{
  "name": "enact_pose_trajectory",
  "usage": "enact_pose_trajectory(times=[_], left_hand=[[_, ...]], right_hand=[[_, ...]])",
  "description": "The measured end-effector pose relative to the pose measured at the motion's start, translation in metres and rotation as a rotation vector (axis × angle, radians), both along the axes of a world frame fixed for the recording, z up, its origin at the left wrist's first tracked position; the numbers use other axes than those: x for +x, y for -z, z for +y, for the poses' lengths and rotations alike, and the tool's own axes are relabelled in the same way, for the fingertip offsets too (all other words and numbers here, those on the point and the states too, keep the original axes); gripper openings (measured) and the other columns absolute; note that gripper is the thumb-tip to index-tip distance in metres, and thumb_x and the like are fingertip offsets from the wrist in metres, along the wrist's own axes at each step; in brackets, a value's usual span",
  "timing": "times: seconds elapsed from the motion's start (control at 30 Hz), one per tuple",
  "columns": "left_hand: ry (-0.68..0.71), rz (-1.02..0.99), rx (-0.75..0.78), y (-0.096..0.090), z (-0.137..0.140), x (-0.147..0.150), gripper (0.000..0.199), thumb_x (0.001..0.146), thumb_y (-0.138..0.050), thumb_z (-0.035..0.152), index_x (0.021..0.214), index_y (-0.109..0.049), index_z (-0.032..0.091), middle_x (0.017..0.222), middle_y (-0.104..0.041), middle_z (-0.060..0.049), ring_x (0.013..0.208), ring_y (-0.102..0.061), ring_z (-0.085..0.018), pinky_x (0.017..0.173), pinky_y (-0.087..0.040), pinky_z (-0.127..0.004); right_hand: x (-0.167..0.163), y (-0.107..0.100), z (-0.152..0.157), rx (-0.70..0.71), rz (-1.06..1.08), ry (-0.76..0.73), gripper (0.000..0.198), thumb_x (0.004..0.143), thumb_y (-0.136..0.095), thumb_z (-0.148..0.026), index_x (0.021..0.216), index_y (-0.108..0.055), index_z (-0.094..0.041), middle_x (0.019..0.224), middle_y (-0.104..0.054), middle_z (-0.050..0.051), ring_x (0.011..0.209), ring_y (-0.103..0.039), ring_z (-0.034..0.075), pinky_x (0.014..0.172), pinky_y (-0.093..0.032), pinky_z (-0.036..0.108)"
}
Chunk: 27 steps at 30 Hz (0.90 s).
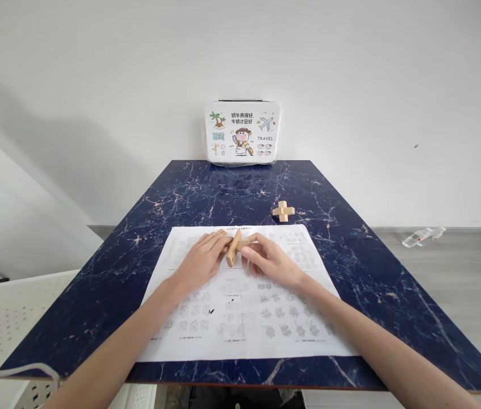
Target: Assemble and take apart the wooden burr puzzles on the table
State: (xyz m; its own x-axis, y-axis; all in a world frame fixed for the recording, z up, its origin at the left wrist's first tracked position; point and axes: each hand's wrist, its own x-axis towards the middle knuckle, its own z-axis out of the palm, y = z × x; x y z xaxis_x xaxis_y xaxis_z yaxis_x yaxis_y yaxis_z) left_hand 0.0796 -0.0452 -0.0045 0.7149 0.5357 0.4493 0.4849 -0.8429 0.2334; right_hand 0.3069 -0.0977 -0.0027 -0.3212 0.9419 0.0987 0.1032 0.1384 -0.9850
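Several wooden puzzle pieces [233,249] are crossed together between my hands, above the printed sheet [234,284]. My left hand [204,255] is closed on the left side of them, its fingers partly covering the wood. From the right, my right hand [270,258] pinches a wooden puzzle piece that meets the upright one near its middle. The hidden fingertips keep me from seeing exactly how the pieces interlock. Rows of small line drawings cover the sheet under my forearms.
A cross-shaped wooden puzzle [283,212] sits beyond the sheet's right part on the dark blue marbled table [206,193]. A white cartoon-printed case [243,133] stands at the back against the wall. At the left is a white perforated chair [5,318]; clear plastic [423,237] lies on the floor.
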Motion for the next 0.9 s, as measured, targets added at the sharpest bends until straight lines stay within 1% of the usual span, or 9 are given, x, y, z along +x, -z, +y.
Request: enact_pose_trajectory(times=[0.1, 0.2, 0.27, 0.33, 0.43, 0.6, 0.7, 0.8, 0.9], left_hand=[[-0.01, -0.019, -0.029, 0.0, -0.001, 0.001, 0.029, 0.095, -0.043, 0.005, 0.116, -0.054, 0.022, 0.115, -0.069, -0.008, 0.1, -0.065, -0.024, 0.089, -0.055, -0.044], [-0.01, -0.027, -0.052, 0.0, -0.003, 0.001, 0.031, 0.096, -0.042, 0.007, 0.121, -0.053, 0.023, 0.116, -0.068, -0.008, 0.104, -0.066, -0.025, 0.091, -0.055, -0.043], [-0.016, -0.031, -0.055, 0.0, -0.003, 0.002, 0.031, 0.098, -0.041, 0.01, 0.124, -0.052, 0.023, 0.115, -0.068, -0.009, 0.105, -0.067, -0.025, 0.089, -0.056, -0.044], [-0.024, -0.028, -0.056, -0.001, -0.004, 0.002, 0.029, 0.1, -0.039, 0.014, 0.125, -0.052, 0.023, 0.115, -0.068, -0.01, 0.104, -0.067, -0.026, 0.089, -0.056, -0.045], [-0.027, -0.005, -0.069, -0.003, -0.006, 0.003, 0.03, 0.102, -0.038, 0.018, 0.128, -0.05, 0.023, 0.116, -0.068, -0.01, 0.108, -0.066, -0.028, 0.091, -0.056, -0.047], [0.037, 0.067, -0.057, -0.003, -0.009, 0.005, 0.035, 0.1, -0.04, 0.015, 0.133, -0.047, 0.024, 0.122, -0.066, -0.011, 0.117, -0.064, -0.03, 0.097, -0.054, -0.05], [0.055, 0.07, -0.052, -0.003, -0.01, 0.006, 0.034, 0.101, -0.039, 0.015, 0.133, -0.046, 0.024, 0.122, -0.066, -0.011, 0.118, -0.063, -0.031, 0.098, -0.054, -0.051], [0.06, 0.077, -0.067, -0.004, -0.01, 0.006, 0.032, 0.102, -0.039, 0.014, 0.13, -0.047, 0.024, 0.12, -0.067, -0.01, 0.116, -0.064, -0.03, 0.097, -0.054, -0.05], [0.061, 0.074, -0.071, -0.005, -0.011, 0.006, 0.029, 0.101, -0.04, 0.014, 0.127, -0.049, 0.023, 0.116, -0.067, -0.009, 0.112, -0.065, -0.029, 0.097, -0.053, -0.048]], right_hand=[[0.001, -0.001, 0.001, -0.207, 0.268, -0.116, 0.047, 0.098, -0.064, -0.059, 0.125, -0.046, -0.025, 0.096, -0.075, 0.006, 0.062, -0.069, 0.016, 0.055, -0.05, 0.03], [0.003, 0.0, 0.003, -0.344, 0.452, -0.164, 0.049, 0.099, -0.066, -0.054, 0.133, -0.049, -0.023, 0.108, -0.076, 0.011, 0.079, -0.075, 0.018, 0.063, -0.055, 0.029], [0.004, 0.0, 0.004, -0.389, 0.54, -0.199, 0.044, 0.102, -0.064, -0.051, 0.132, -0.056, -0.021, 0.112, -0.076, 0.012, 0.081, -0.074, 0.016, 0.064, -0.056, 0.026], [0.004, 0.001, 0.004, -0.409, 0.588, -0.226, 0.039, 0.103, -0.064, -0.048, 0.13, -0.061, -0.02, 0.116, -0.075, 0.012, 0.079, -0.072, 0.013, 0.062, -0.055, 0.023], [0.004, 0.003, 0.004, -0.444, 0.638, -0.252, 0.036, 0.103, -0.065, -0.046, 0.13, -0.063, -0.022, 0.12, -0.074, 0.012, 0.074, -0.07, 0.01, 0.057, -0.053, 0.019], [0.002, 0.006, 0.002, -0.505, 0.685, -0.285, 0.034, 0.099, -0.07, -0.046, 0.125, -0.06, -0.026, 0.115, -0.074, 0.009, 0.06, -0.066, 0.007, 0.045, -0.046, 0.015], [0.002, 0.006, 0.001, -0.497, 0.677, -0.262, 0.035, 0.096, -0.075, -0.047, 0.119, -0.059, -0.025, 0.104, -0.075, 0.004, 0.048, -0.057, 0.004, 0.039, -0.04, 0.015], [0.003, 0.004, -0.001, -0.479, 0.63, -0.24, 0.041, 0.094, -0.076, -0.05, 0.12, -0.057, -0.026, 0.088, -0.073, -0.001, 0.039, -0.047, 0.002, 0.034, -0.03, 0.015], [0.004, 0.001, -0.002, -0.47, 0.575, -0.241, 0.046, 0.093, -0.075, -0.054, 0.124, -0.054, -0.027, 0.088, -0.073, -0.001, 0.034, -0.04, 0.001, 0.032, -0.023, 0.017]])
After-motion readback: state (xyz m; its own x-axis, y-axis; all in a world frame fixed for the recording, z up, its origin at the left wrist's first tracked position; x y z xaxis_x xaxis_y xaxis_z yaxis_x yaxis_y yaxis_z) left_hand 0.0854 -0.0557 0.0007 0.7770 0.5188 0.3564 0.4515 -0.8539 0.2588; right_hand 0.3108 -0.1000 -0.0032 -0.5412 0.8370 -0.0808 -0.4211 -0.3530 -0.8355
